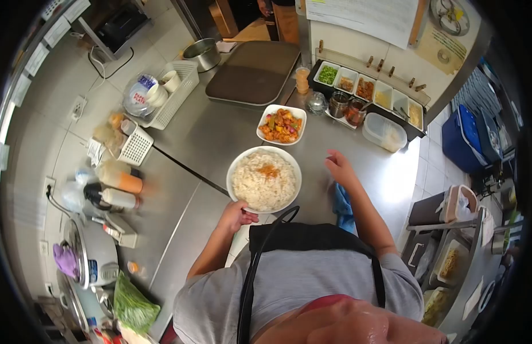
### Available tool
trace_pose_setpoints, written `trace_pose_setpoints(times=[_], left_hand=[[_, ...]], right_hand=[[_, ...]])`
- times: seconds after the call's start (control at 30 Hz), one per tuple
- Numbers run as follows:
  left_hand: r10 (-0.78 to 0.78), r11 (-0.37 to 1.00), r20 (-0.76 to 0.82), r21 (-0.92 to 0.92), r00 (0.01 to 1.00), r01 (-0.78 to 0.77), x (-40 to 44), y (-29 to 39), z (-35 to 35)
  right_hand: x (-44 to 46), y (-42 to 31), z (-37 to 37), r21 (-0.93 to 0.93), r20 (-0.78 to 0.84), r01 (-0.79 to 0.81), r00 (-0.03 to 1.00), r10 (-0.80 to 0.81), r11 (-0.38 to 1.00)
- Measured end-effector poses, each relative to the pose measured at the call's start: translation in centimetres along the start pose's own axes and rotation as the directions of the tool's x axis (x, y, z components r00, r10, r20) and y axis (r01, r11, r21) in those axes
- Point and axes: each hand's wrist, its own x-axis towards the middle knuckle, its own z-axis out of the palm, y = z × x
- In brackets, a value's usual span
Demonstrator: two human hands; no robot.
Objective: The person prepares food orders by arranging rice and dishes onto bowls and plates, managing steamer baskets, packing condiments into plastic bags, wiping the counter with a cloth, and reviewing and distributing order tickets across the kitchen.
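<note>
A large white bowl of rice (260,186) with a small heap of orange-brown bits on top is at the near side of the steel counter. My left hand (238,217) is closed at the bowl's lower-left edge, its fingers partly hidden against the bowl. To the right of the bowl, my right hand (339,167) hovers over the counter with its fingers apart and nothing visible in them. Just beyond the rice stands a square white bowl of saucy meat and vegetables (282,125). A blue cloth (343,209) lies beneath my right forearm.
A rack of topping containers (365,88) lines the back right, with jars (338,104) and a lidded plastic tub (384,132) before it. Behind are a brown tray (251,71) and a metal pot (203,55). Squeeze bottles (119,198) and baskets (137,146) stand left. Another person (286,23) stands beyond.
</note>
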Motion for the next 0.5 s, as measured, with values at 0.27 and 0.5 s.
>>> trace_pose_setpoints(times=[0.27, 0.5], left_hand=[[0.100, 0.981, -0.123, -0.155, 0.987, -0.119, 7.0, 6.2, -11.2], [0.160, 0.924, -0.093, -0.335, 0.983, -0.182, 15.5, 10.2, -16.2]], right_hand=[[8.3, -2.4, 9.0, 0.443, 0.278, -0.543, 0.840, 0.466, 0.714], [9.6, -4.3, 11.2, 0.598, 0.138, -0.495, 0.838, 0.528, 0.631]])
